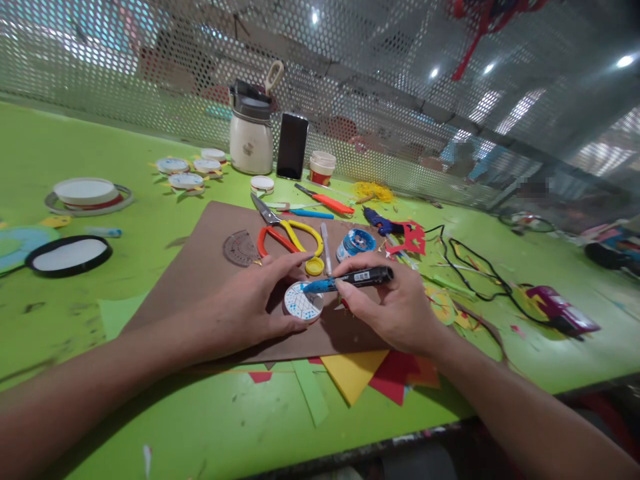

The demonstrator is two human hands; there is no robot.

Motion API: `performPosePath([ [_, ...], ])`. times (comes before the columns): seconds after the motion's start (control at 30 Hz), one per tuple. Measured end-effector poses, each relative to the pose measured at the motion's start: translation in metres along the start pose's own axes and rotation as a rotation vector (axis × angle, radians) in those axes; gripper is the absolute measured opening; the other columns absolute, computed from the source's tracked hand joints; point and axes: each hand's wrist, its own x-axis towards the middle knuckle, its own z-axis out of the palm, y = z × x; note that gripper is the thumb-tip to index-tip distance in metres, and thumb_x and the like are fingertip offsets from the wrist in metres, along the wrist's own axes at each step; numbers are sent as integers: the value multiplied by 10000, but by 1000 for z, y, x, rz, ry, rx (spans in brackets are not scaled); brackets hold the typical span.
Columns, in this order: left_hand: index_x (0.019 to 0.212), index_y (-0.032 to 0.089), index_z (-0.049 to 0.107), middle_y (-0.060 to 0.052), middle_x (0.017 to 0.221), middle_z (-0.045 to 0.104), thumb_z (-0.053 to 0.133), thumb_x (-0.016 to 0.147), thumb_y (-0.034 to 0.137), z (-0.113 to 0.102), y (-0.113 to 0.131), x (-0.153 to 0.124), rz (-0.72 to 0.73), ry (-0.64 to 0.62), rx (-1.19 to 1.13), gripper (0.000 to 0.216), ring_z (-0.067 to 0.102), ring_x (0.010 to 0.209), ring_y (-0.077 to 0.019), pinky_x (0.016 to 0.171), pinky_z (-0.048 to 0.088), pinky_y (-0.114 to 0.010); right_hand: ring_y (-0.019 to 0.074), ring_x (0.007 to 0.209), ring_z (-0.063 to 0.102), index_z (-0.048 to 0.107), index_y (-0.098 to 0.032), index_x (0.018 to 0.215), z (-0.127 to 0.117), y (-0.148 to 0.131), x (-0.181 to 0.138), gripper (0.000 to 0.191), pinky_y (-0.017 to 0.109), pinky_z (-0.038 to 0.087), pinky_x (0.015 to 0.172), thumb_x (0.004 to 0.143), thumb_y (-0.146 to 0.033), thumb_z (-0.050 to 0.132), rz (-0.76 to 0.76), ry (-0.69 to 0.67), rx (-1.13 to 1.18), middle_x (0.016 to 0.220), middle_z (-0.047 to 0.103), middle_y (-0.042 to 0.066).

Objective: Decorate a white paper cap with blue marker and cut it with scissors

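My left hand (255, 300) rests on a brown cardboard sheet (200, 267) and pinches a small white round lid (303, 301) with blue lines drawn on it. My right hand (395, 303) grips a black marker with a blue tip (350, 280); the tip touches the lid's upper edge. Red-and-yellow-handled scissors (287, 235) and a small yellow cap (315, 266) lie just behind the lid. A clear protractor (241, 248) lies to the left of the scissors.
A cream jar (251, 137), a dark phone (292, 145) and paper cups (323, 167) stand by the mesh wall. A blue glue gun (380, 223), black cable (475, 267), coloured paper scraps (360, 373) and several white lids (185, 170) lie on the green table (150, 413).
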Motion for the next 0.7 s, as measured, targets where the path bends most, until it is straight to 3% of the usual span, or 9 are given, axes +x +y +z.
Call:
performPosePath([
  [0.37,1445,231,501,-92,1276,718,727,798,462,-1,0,0,22,-11,-18,723,699,1098,-313,920,562,-426,171,749,700,739,-285,951,-1,-1,1,101,294,553,716,860,-246,719,21,56,78,868,759,-21],
  [0.7,1454,217,501,-118,1312,702,726,786,470,-1,0,0,-3,-13,-11,749,680,1138,-333,941,559,-455,217,799,717,753,-295,966,1,0,0,104,356,576,799,865,-307,731,21,25,17,887,775,6],
])
